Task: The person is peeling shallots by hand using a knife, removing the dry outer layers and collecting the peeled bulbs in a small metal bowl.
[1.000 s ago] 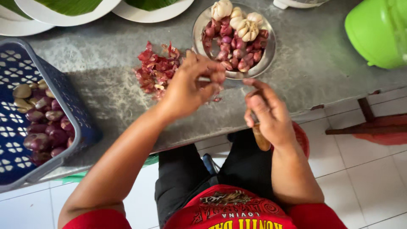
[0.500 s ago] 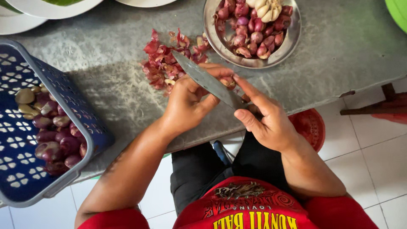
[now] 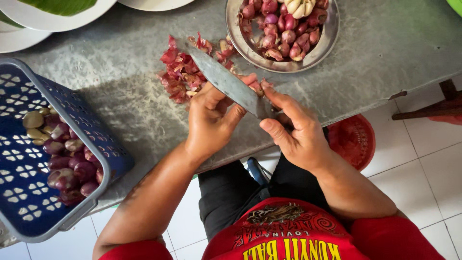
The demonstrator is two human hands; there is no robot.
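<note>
The grey, mottled table [image 3: 120,82] fills most of the head view, and since a moment ago the view has drawn closer and the knife [image 3: 226,82] has swung up, so its long, dull metal blade now lies diagonally between both hands, tip toward the peel heap; this suggests the peeling work is in mid-stroke rather than paused. The blue plastic basket [image 3: 29,212], perforated and rounded at the corners, sits at the left edge holding unpeeled shallots [image 3: 62,163], glossy purple and tan. The round steel bowl [image 3: 322,45] beyond the hands holds peeled shallots [image 3: 284,33], smooth and pink, with pale garlic cloves [image 3: 301,7] on top. The left hand [image 3: 211,120] has its fingers curled closed around something small under the blade, probably 1 shallot, though it is hidden. The right hand [image 3: 293,130] grips the knife near the handle, fingers wrapped tight. The papery red skins [image 3: 185,72] lie in a crinkled pile just beyond the left hand.
</note>
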